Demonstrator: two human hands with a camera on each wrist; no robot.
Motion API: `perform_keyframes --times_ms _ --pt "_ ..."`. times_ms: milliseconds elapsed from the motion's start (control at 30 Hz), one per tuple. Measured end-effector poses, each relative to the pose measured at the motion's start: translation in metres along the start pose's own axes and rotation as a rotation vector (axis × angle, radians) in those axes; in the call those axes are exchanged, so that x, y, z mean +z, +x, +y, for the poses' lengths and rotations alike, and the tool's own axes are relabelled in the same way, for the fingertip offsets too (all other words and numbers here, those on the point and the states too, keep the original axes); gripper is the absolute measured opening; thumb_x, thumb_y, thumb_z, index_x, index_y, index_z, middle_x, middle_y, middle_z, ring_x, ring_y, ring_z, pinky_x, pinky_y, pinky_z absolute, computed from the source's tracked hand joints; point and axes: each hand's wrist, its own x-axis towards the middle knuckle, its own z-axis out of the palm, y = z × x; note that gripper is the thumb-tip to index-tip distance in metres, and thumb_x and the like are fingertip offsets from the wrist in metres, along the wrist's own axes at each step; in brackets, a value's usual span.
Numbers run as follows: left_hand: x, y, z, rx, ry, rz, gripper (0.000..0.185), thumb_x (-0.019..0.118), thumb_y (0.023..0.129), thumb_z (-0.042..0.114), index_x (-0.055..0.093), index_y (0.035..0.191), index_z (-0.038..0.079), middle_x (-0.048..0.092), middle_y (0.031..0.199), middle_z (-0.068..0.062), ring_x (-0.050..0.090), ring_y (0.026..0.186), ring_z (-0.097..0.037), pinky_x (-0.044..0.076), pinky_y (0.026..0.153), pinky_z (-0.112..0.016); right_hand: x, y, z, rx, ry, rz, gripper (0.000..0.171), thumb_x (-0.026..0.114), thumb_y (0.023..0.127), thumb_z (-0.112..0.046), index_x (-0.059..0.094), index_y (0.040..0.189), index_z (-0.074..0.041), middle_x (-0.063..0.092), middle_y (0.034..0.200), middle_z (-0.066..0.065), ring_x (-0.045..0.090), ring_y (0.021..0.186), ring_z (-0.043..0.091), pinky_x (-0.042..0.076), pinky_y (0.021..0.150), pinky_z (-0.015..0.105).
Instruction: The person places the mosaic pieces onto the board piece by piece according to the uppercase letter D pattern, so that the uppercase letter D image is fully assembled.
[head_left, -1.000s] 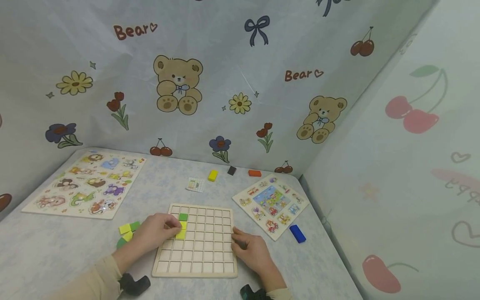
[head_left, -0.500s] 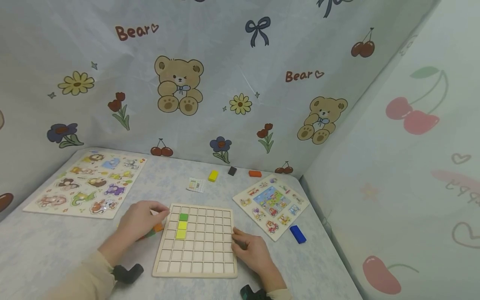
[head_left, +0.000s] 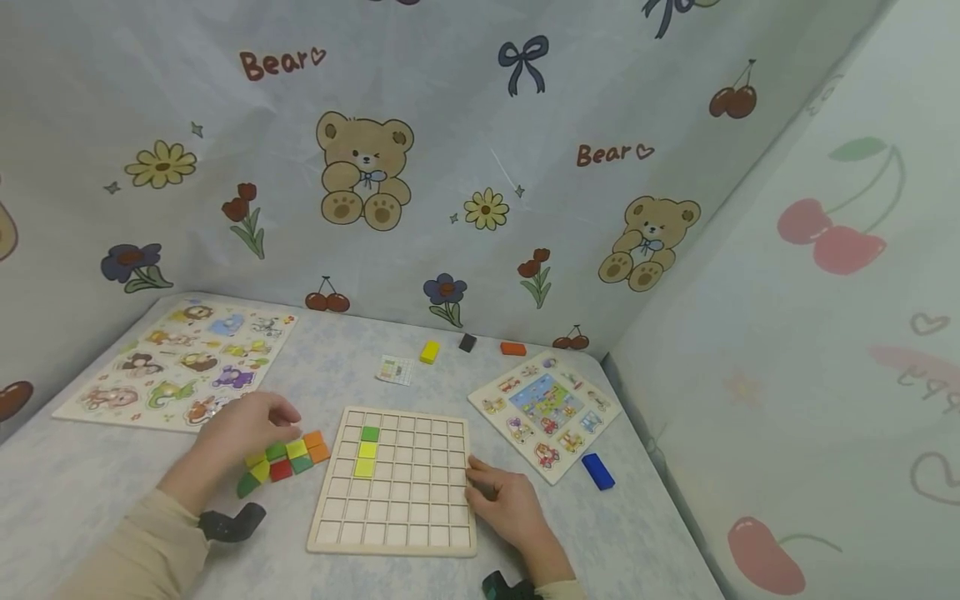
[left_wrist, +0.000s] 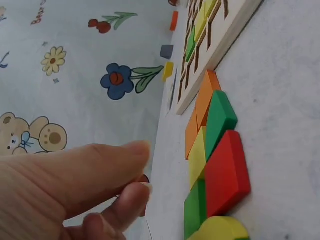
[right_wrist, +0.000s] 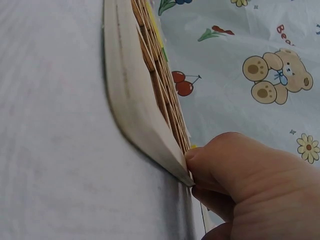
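A wooden grid board (head_left: 420, 504) lies on the table with a green tile (head_left: 370, 433) and two yellow tiles (head_left: 365, 467) in one column. My right hand (head_left: 508, 504) holds the board's right edge, fingertips at the rim in the right wrist view. Left of the board, my left hand (head_left: 243, 429) hovers over a cluster of coloured blocks, thumb and fingers loosely curled with nothing between them. The cluster has orange blocks (left_wrist: 206, 97), a teal block (left_wrist: 220, 120), a red block (left_wrist: 227, 175), and yellow and green ones, partly hidden by the hand in the head view.
An animal puzzle board (head_left: 161, 392) lies at the back left, a smaller picture board (head_left: 487, 396) at the right. Behind the grid are a printed card (head_left: 394, 369) and yellow (head_left: 430, 352), black (head_left: 467, 342) and orange-red (head_left: 513, 348) blocks. A blue block (head_left: 597, 472) lies far right.
My left hand has left the yellow tiles on the board and moved left over the block cluster, uncovering the orange and red blocks. My right hand stays at the board's edge.
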Motion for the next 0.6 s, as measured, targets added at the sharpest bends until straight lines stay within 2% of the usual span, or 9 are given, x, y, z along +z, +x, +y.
perform_keyframes --times_ms 133,233,600 --pt "0.0034 -0.0005 -0.0025 -0.024 0.062 -0.087 0.03 0.084 0.083 0.033 0.074 0.103 0.012 0.07 0.095 -0.002 0.06 0.079 -0.02 0.048 0.067 -0.035 0.001 -0.0007 0.0011 0.002 0.009 0.004 0.028 0.073 0.093 -0.022 0.078 0.119 -0.013 0.068 0.135 -0.001 0.067 0.121 0.02 0.053 0.102 0.044" --pt "0.0044 -0.0027 -0.0013 -0.033 0.083 -0.115 0.031 0.085 0.081 0.034 0.074 0.099 0.012 0.069 0.092 -0.002 0.058 0.076 -0.02 0.046 0.064 -0.035 0.0017 -0.001 0.002 0.004 0.016 0.005 0.027 0.074 0.093 -0.022 0.078 0.119 -0.013 0.068 0.135 0.0 0.067 0.122 0.02 0.053 0.102 0.044" --pt "0.0047 -0.0074 0.0016 -0.035 0.078 -0.092 0.019 0.081 0.085 0.028 0.072 0.093 0.013 0.066 0.085 -0.001 0.057 0.072 -0.02 0.044 0.061 -0.033 0.002 -0.0006 0.0034 -0.001 0.018 0.003 0.027 0.073 0.094 -0.023 0.078 0.119 -0.014 0.068 0.135 0.0 0.068 0.121 0.02 0.053 0.101 0.043"
